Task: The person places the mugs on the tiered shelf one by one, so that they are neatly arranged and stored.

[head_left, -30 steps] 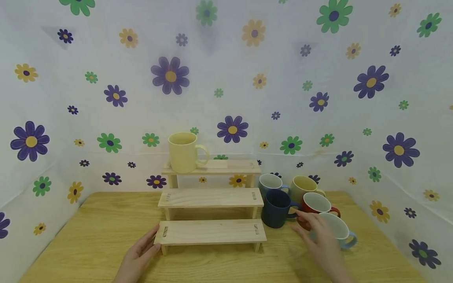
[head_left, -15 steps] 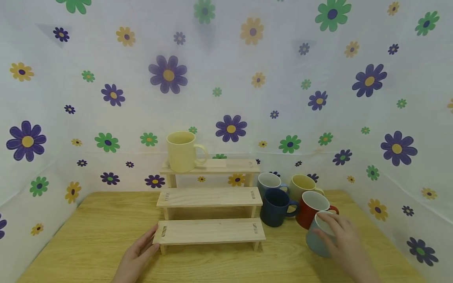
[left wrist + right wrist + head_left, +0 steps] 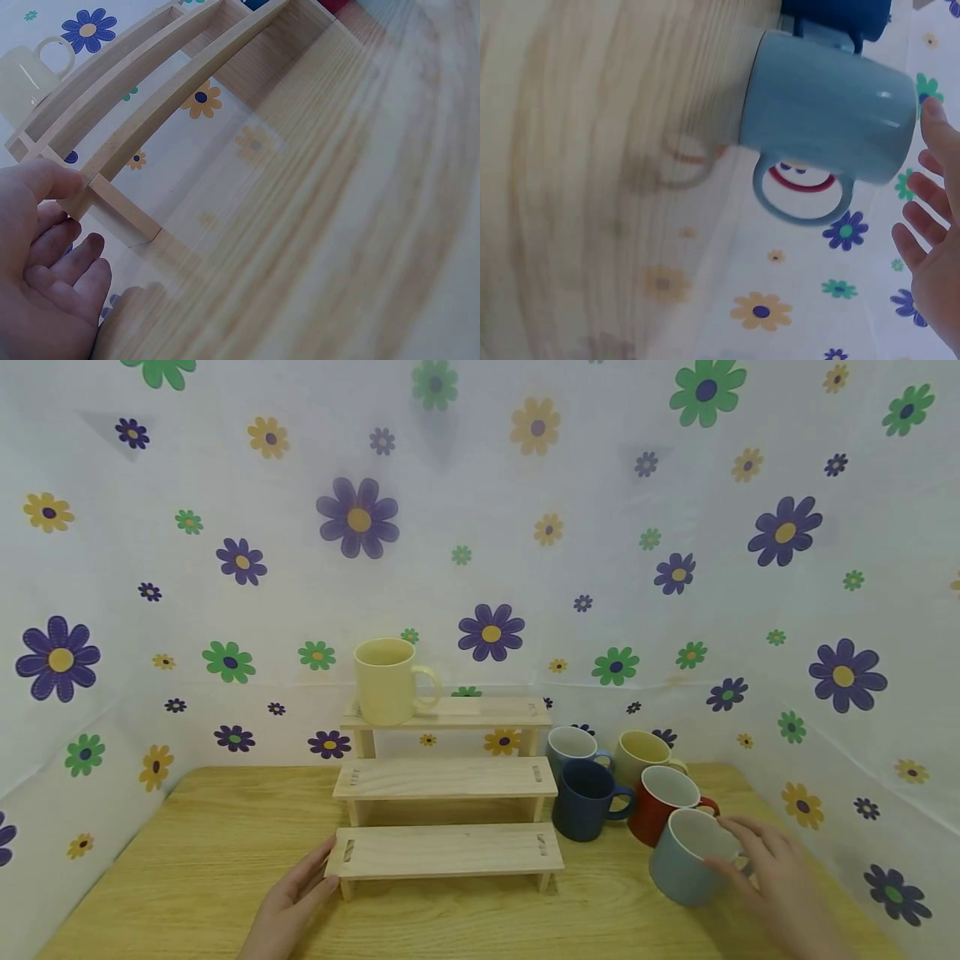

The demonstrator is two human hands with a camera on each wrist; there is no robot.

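Note:
My left hand (image 3: 288, 897) holds the left end of the lowest board of a three-step wooden shelf (image 3: 450, 852). Its thumb lies at the front corner, as the left wrist view also shows. A light blue mug (image 3: 686, 864) stands upright at the front right, its handle (image 3: 802, 214) pointing right. Beside that mug hovers my right hand (image 3: 772, 877), fingers loosely spread; in the right wrist view its thumb (image 3: 934, 124) is right at the rim and no finger goes through the handle. On the top step, toward the left, stands a pale yellow mug (image 3: 384, 685).
Right of the shelf cluster a navy mug (image 3: 583, 806), a red mug (image 3: 648, 814), a yellow mug (image 3: 637, 760) and another light blue mug (image 3: 558, 752). A flower-print sheet (image 3: 480, 485) closes the back and sides of the wooden table (image 3: 210, 860).
My right hand has moved right, from beside the navy mug's handle, across the front light blue mug, to that mug's right side. My left hand has stayed on the shelf.

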